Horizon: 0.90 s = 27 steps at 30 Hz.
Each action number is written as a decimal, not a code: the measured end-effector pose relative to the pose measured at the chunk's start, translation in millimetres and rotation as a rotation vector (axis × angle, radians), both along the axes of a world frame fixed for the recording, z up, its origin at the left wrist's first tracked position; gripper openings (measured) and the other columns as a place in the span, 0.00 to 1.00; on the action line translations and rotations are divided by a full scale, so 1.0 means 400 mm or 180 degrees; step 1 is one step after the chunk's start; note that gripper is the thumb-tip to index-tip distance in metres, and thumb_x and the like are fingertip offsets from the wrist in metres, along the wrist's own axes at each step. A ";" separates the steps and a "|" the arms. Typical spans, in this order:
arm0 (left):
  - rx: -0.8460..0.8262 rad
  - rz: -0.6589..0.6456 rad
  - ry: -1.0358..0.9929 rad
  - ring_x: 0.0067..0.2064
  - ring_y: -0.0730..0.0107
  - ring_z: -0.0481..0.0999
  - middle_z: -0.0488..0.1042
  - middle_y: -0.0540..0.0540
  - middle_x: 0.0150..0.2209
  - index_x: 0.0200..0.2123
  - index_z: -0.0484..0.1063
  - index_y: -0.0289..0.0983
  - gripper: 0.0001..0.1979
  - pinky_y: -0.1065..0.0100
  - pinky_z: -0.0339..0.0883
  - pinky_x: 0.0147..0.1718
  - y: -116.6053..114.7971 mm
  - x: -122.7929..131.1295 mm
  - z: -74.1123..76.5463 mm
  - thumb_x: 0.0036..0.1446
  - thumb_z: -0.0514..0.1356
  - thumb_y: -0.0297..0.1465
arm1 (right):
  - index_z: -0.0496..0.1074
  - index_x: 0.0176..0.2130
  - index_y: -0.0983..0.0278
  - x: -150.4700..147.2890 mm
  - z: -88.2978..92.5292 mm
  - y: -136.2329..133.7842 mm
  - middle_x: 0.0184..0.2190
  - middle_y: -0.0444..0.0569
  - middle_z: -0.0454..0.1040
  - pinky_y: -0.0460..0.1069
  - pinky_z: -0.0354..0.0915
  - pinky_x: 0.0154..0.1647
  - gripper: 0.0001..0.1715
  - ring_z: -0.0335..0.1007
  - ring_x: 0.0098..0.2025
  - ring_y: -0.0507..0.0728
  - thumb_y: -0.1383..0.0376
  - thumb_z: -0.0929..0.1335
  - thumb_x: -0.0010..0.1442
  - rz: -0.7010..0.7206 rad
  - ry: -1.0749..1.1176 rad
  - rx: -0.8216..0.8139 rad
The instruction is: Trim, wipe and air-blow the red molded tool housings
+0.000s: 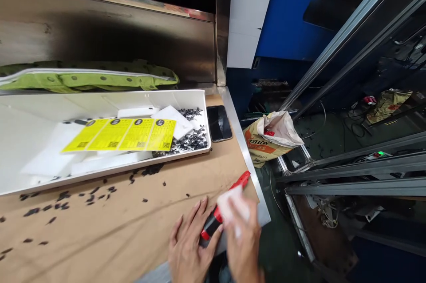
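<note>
A long red and black plastic part [217,214] lies slanted at the bench's front right corner, its red end toward the metal edge. My left hand [190,244] rests on the brown surface and steadies the part's black lower section between thumb and forefinger. Pinched in my right hand [244,236] is a white pad [233,205], blurred by motion and pressed over the middle of the part. The pad hides some of the red section beneath it. My right fingertips are partly smeared.
A white tray [109,169] holds white foam sheets, a yellow label sheet [128,134] and small black bits [195,140]. More black bits lie along the bench. A phone [218,124] sits beside the tray. An open paper sack [273,138] stands beyond the bench's metal edge.
</note>
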<state>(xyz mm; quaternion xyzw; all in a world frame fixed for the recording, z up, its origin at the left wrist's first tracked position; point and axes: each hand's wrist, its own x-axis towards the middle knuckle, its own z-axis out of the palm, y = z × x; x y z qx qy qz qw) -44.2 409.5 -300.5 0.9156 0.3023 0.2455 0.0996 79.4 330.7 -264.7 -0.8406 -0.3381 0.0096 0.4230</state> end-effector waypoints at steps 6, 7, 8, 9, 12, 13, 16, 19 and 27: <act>-0.0034 -0.0004 0.0071 0.56 0.49 0.75 0.77 0.37 0.57 0.57 0.67 0.39 0.19 0.52 0.54 0.58 0.003 -0.002 0.011 0.67 0.53 0.40 | 0.75 0.56 0.61 0.046 0.013 0.026 0.53 0.59 0.72 0.59 0.72 0.54 0.22 0.72 0.55 0.64 0.59 0.61 0.70 -0.0217 -0.0092 -0.0094; -0.0020 0.0000 0.0067 0.56 0.49 0.75 0.77 0.37 0.56 0.57 0.67 0.38 0.19 0.52 0.53 0.58 0.003 -0.001 0.013 0.67 0.53 0.40 | 0.74 0.58 0.61 0.050 0.013 0.026 0.53 0.60 0.72 0.59 0.72 0.54 0.23 0.72 0.55 0.64 0.59 0.60 0.70 -0.0281 -0.0084 -0.0095; 0.0027 -0.0005 0.0047 0.55 0.49 0.76 0.78 0.36 0.55 0.56 0.67 0.38 0.19 0.52 0.54 0.57 0.004 0.000 0.014 0.67 0.52 0.39 | 0.73 0.59 0.61 0.043 0.011 0.020 0.53 0.59 0.72 0.57 0.72 0.53 0.23 0.73 0.55 0.63 0.58 0.60 0.71 -0.0286 -0.0082 -0.0087; 0.0084 -0.0037 0.0040 0.55 0.48 0.76 0.79 0.36 0.54 0.57 0.67 0.36 0.20 0.52 0.54 0.56 0.004 0.001 0.015 0.67 0.51 0.39 | 0.72 0.59 0.59 0.028 0.008 0.011 0.53 0.58 0.72 0.55 0.74 0.51 0.24 0.74 0.53 0.62 0.58 0.59 0.71 -0.0207 -0.0118 -0.0060; 0.0194 -0.0135 0.0055 0.53 0.49 0.77 0.79 0.36 0.53 0.58 0.66 0.35 0.21 0.53 0.55 0.55 0.005 0.006 0.014 0.67 0.50 0.38 | 0.72 0.60 0.53 -0.010 0.002 -0.017 0.51 0.54 0.74 0.49 0.76 0.45 0.22 0.77 0.50 0.58 0.57 0.61 0.70 0.0246 -0.0177 -0.0082; 0.0204 -0.0113 0.0034 0.53 0.49 0.77 0.79 0.36 0.53 0.58 0.66 0.35 0.21 0.53 0.55 0.55 0.004 0.008 0.014 0.67 0.50 0.38 | 0.72 0.59 0.54 -0.005 0.003 -0.022 0.51 0.54 0.75 0.50 0.76 0.46 0.22 0.77 0.50 0.59 0.58 0.62 0.70 0.0276 -0.0153 -0.0166; 0.0183 0.0003 -0.0024 0.54 0.48 0.77 0.80 0.38 0.52 0.57 0.67 0.37 0.20 0.53 0.53 0.58 0.001 0.012 0.015 0.66 0.54 0.38 | 0.75 0.56 0.59 0.048 0.020 -0.025 0.52 0.57 0.74 0.57 0.74 0.51 0.23 0.74 0.53 0.63 0.59 0.59 0.70 0.0026 -0.0400 -0.0317; 0.0212 -0.0070 -0.0006 0.54 0.49 0.77 0.81 0.40 0.51 0.57 0.68 0.38 0.19 0.55 0.51 0.60 -0.001 0.011 0.017 0.65 0.54 0.36 | 0.74 0.57 0.55 0.074 0.036 -0.043 0.55 0.54 0.72 0.54 0.74 0.50 0.22 0.72 0.54 0.61 0.61 0.59 0.70 0.0349 -0.0620 -0.0501; 0.0053 -0.0030 -0.0142 0.56 0.50 0.76 0.81 0.43 0.51 0.59 0.66 0.39 0.22 0.55 0.49 0.63 -0.006 0.007 0.015 0.63 0.57 0.35 | 0.74 0.57 0.55 0.081 0.064 -0.087 0.56 0.54 0.73 0.54 0.75 0.45 0.23 0.73 0.52 0.61 0.66 0.60 0.68 0.0630 -0.0869 -0.0888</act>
